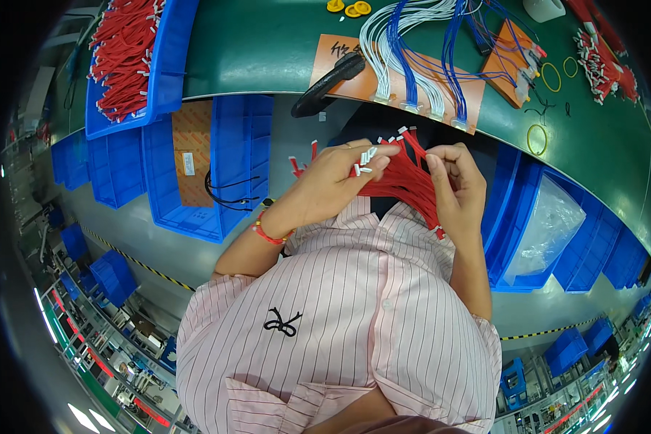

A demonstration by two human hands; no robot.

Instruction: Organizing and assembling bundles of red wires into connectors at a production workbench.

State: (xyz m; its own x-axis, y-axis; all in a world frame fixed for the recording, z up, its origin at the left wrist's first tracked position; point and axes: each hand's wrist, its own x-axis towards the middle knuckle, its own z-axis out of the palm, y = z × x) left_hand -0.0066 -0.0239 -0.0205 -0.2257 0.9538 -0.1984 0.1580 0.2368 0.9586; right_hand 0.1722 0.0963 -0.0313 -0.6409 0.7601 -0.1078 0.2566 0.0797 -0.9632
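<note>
A bundle of thin red cables point(410, 182) with small white connectors at the ends lies across my lap, just below the table edge. My left hand point(331, 175) is closed round several of these cables, with white connectors point(367, 159) poking out between thumb and fingers. At the right side of the bundle, my right hand point(459, 182) pinches thumb against forefinger at a red cable near its white-tipped end. Exactly how much of that cable sits in the pinch is hidden.
On the green table point(257, 50) stands a blue bin point(170, 54) heaped with red cables. White and blue wires point(405, 36) lie over orange boards, beside a black-handled tool point(329, 85). Yellow rubber bands point(537, 139) and more red cables point(606, 72) are at the right. Blue crates point(195, 220) stand underneath.
</note>
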